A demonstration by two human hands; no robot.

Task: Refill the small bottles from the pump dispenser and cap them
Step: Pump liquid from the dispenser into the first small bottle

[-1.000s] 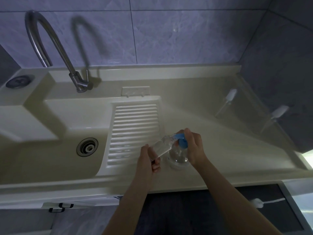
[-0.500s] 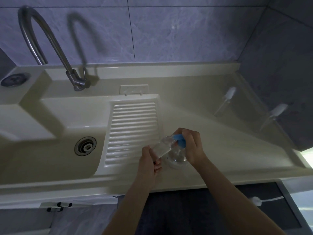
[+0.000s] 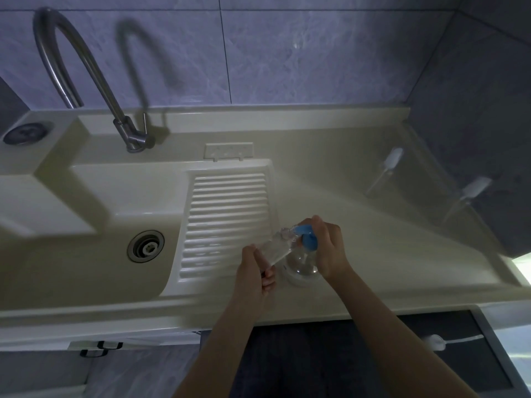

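Filling a small bottle at the pump dispenser

The left hand (image 3: 254, 272) is gripping the small clear bottle (image 3: 274, 249), probably light and slippery, by its base; the right hand's (image 3: 326, 248) fingers are pressing the pump dispenser's (image 3: 301, 264) blue head (image 3: 309, 239).

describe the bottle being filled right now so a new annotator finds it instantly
Start at the cream sink counter, just right of the ribbed washboard slope. The small clear plastic bottle lies tilted in the left hand, its open mouth against the blue pump dispenser head under the right hand. Unlike the two white-capped bottles standing far right, it is uncapped and held.
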